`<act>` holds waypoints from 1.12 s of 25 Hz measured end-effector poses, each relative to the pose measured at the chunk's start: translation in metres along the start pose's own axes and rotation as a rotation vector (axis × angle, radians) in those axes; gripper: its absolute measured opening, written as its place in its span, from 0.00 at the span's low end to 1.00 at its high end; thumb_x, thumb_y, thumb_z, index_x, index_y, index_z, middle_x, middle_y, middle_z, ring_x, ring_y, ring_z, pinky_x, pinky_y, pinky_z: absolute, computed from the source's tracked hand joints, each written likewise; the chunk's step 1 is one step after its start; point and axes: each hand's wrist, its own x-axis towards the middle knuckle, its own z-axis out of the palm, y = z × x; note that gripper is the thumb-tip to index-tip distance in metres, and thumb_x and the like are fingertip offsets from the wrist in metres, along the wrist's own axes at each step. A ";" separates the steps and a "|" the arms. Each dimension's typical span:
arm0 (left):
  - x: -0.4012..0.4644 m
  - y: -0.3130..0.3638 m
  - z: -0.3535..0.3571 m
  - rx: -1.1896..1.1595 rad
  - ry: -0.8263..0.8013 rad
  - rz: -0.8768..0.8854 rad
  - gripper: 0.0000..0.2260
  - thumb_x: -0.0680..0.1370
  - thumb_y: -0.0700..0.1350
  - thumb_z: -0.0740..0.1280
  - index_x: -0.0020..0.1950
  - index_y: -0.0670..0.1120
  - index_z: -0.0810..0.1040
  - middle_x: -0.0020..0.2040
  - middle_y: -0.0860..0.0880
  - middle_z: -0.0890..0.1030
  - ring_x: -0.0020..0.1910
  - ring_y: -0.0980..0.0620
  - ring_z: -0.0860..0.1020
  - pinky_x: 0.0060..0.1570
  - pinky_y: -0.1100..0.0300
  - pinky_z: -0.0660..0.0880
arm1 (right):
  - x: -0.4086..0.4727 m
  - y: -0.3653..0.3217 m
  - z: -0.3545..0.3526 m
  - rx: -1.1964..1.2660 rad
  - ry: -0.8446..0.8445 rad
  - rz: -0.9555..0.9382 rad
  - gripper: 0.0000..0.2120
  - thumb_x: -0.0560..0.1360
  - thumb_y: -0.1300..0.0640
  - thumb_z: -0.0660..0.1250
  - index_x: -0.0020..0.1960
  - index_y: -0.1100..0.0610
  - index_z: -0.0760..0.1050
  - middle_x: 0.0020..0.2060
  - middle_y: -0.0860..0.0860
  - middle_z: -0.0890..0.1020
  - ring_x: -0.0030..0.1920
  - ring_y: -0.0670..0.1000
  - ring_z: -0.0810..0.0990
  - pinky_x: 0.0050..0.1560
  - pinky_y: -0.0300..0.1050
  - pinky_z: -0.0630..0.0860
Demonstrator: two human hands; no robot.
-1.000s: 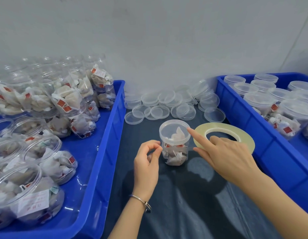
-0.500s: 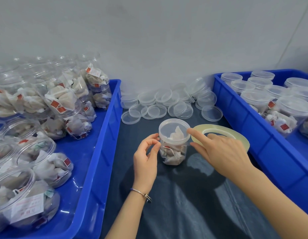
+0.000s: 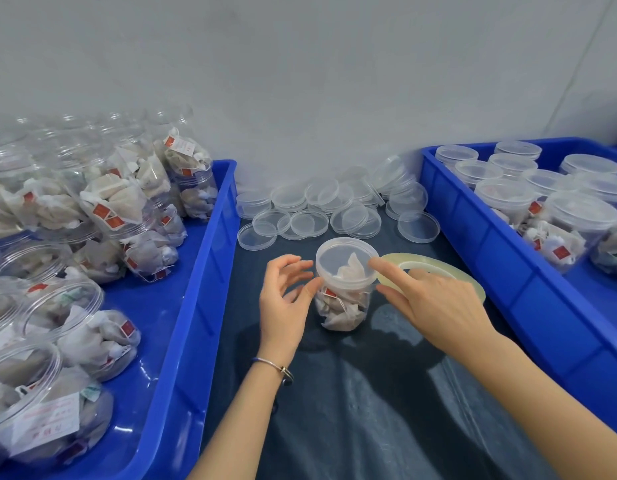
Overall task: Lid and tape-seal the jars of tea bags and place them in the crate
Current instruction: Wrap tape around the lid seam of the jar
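A clear jar of tea bags (image 3: 345,306) stands upright on the dark mat in the middle, with a translucent lid (image 3: 341,259) sitting on top. My left hand (image 3: 286,303) is at the jar's left side; its thumb tip touches the wall just under the lid and the fingers are spread. My right hand (image 3: 435,303) comes in from the right, its index fingertip resting on the lid's right rim. A flat roll of yellowish tape (image 3: 438,266) lies on the mat behind my right hand, partly hidden by it.
A blue crate (image 3: 210,271) on the left holds several unlidded jars of tea bags (image 3: 127,216). Another blue crate (image 3: 473,237) on the right holds several lidded jars (image 3: 573,216). Loose lids (image 3: 307,223) lie piled by the grey wall behind the jar.
My left hand's thumb and index finger have spread apart and moved against the jar. My right index finger has slid onto the lid's rim.
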 end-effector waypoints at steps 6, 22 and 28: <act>0.014 0.004 -0.010 0.028 -0.232 -0.026 0.17 0.74 0.33 0.69 0.57 0.53 0.79 0.56 0.55 0.82 0.56 0.58 0.80 0.54 0.68 0.74 | 0.001 0.006 0.006 -0.060 0.059 -0.012 0.29 0.76 0.39 0.39 0.72 0.42 0.64 0.31 0.49 0.76 0.26 0.52 0.74 0.22 0.41 0.50; 0.001 0.000 0.027 0.432 -0.240 0.086 0.34 0.59 0.50 0.82 0.56 0.60 0.64 0.60 0.56 0.70 0.60 0.71 0.67 0.54 0.76 0.66 | 0.003 0.005 0.014 -0.042 -0.006 -0.028 0.25 0.78 0.37 0.39 0.74 0.37 0.50 0.39 0.46 0.77 0.35 0.49 0.77 0.24 0.41 0.52; 0.009 -0.002 0.026 0.447 -0.200 0.099 0.32 0.60 0.51 0.82 0.54 0.58 0.65 0.57 0.58 0.72 0.57 0.70 0.69 0.56 0.57 0.74 | -0.003 0.022 0.017 -0.038 -0.051 -0.001 0.33 0.75 0.36 0.37 0.75 0.52 0.46 0.44 0.44 0.82 0.39 0.46 0.79 0.27 0.43 0.60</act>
